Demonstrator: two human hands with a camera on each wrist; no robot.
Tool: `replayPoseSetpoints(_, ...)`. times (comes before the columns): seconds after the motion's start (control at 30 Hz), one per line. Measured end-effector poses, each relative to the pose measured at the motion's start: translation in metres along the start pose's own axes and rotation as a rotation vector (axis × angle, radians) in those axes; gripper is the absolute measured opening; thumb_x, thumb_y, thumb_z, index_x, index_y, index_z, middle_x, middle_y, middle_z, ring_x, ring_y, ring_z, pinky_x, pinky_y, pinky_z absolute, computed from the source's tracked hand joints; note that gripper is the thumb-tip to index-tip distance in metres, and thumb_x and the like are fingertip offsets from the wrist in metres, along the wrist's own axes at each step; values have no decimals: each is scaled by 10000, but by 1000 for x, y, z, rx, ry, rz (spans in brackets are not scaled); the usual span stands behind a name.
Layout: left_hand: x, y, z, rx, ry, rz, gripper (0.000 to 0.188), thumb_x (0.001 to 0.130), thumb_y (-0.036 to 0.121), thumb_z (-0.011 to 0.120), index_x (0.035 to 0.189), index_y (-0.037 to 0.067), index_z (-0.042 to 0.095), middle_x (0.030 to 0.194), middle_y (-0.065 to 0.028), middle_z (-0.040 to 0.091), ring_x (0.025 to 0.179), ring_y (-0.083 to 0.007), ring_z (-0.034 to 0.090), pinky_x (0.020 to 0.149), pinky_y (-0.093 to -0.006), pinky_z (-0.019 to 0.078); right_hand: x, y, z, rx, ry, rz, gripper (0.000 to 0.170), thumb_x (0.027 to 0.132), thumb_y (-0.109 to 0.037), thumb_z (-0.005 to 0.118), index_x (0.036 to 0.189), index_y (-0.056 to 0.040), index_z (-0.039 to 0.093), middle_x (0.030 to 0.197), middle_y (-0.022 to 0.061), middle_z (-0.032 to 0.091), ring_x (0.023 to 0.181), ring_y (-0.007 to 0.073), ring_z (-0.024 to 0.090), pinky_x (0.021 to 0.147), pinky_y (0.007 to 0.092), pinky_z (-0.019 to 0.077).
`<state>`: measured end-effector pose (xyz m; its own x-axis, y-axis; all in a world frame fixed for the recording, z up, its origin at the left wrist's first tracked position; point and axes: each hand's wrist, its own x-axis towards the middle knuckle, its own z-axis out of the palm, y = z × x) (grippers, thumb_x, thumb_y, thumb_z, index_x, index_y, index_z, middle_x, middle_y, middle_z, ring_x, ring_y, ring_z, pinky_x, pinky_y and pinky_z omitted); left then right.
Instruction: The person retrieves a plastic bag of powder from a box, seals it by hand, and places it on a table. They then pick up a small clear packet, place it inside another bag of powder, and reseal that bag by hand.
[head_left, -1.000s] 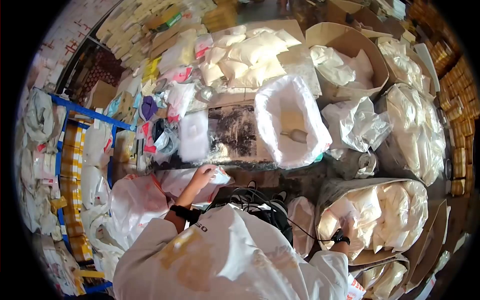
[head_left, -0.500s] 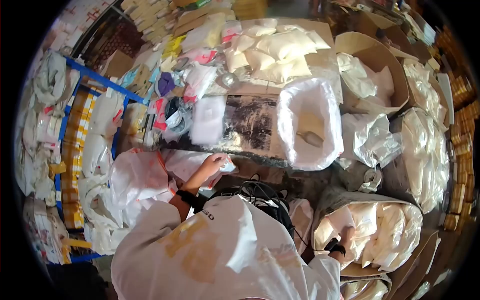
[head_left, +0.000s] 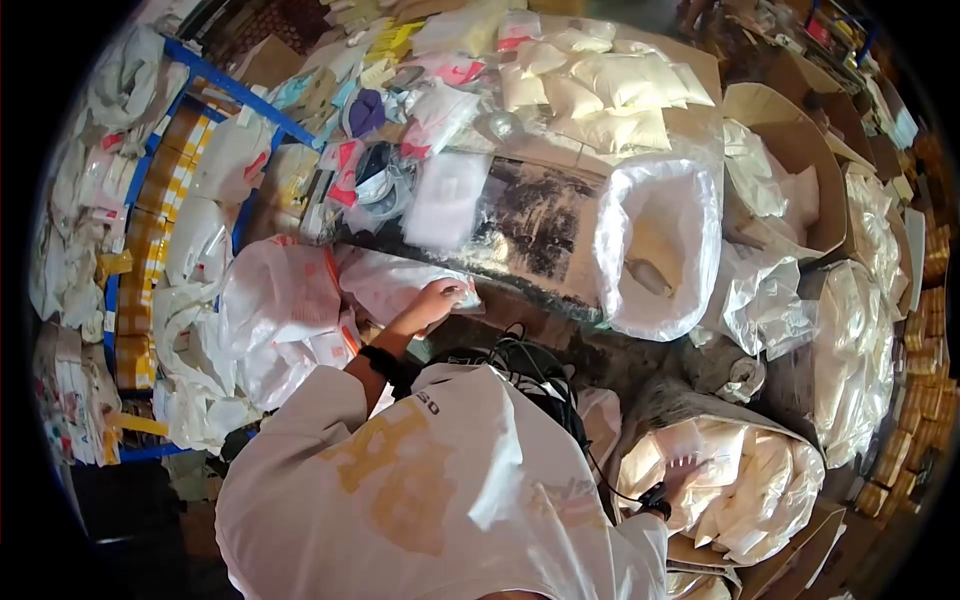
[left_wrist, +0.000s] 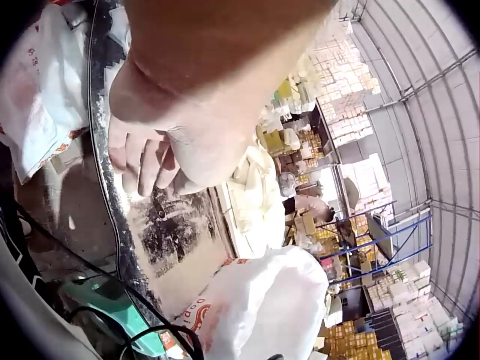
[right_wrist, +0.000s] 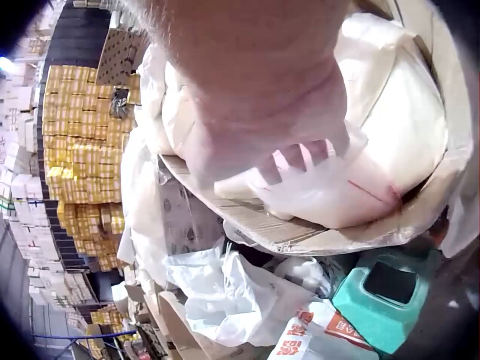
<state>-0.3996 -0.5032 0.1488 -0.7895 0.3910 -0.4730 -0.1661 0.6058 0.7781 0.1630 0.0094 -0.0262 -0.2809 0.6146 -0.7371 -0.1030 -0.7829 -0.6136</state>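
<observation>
My right hand (head_left: 686,482) reaches into a cardboard box (head_left: 815,440) of filled bags of cream-coloured powder. In the right wrist view, its spread fingers (right_wrist: 306,156) lie over one pale bag (right_wrist: 330,199) near the box rim; the thumb is hidden. My left hand (head_left: 437,300) is over the end of a white plastic sack (head_left: 385,280), beside the dark table edge. In the left wrist view its fingers (left_wrist: 135,161) hang loosely curled, with nothing seen in them.
A white-lined bin (head_left: 615,255) with powder and a metal scoop (head_left: 650,277) stands on the dark table (head_left: 535,215). Filled bags (head_left: 630,90) are piled behind it. Flat clear bags (head_left: 447,200) lie at the left. Another tall box (head_left: 790,120) stands at the right; a blue-framed rack (head_left: 240,95) is at the left.
The head view has turned, so the table and bin appear farther right. My right hand has shifted over the bags in the box, its fingers now spread. My left hand stays by the sack.
</observation>
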Motion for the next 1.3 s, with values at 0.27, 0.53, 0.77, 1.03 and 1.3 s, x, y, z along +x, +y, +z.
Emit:
replayPoseSetpoints(0.27,-9,-1,3,-115,-40,-6,257,980,156,588,1151,-34,623,1073,-109,662,991,-170,653,804,-288,546,32,24,14,-1195,345,-488,516,982,-419,508,996,73,665,888,260,686,783,328,638,666,452,465)
replayPoseSetpoints(0.53,-21,11,-9,-128,-32,-24,264,967,155,605,1159,-25,623,1057,-100,669,959,-166,656,780,-281,547,-35,-40,52,-1324,406,-582,425,957,-271,485,938,109,674,907,330,665,771,460,621,725,504,485)
replayPoseSetpoints(0.77,16,-36,-25,-374,22,54,222,947,127,610,1094,-32,657,975,-84,702,882,-143,662,755,-275,534,-178,-121,197,-1561,473,-774,459,1010,-332,469,1162,72,625,1047,274,669,911,379,655,826,428,508)
replayPoseSetpoints(1.03,57,-81,-92,-448,-63,48,258,951,154,592,1126,-31,636,993,-96,707,893,-143,657,786,-273,513,-264,-81,460,-1245,-241,-731,330,984,-205,589,1166,64,647,1044,139,682,945,208,611,877,345,483)
replayPoseSetpoints(1.3,62,-159,-183,-112,164,-53,323,901,204,608,1151,2,636,974,-131,698,849,-204,666,794,-334,515,-194,179,743,-1382,-1000,-755,246,973,-199,592,1084,-6,697,926,175,701,852,228,652,808,333,498)
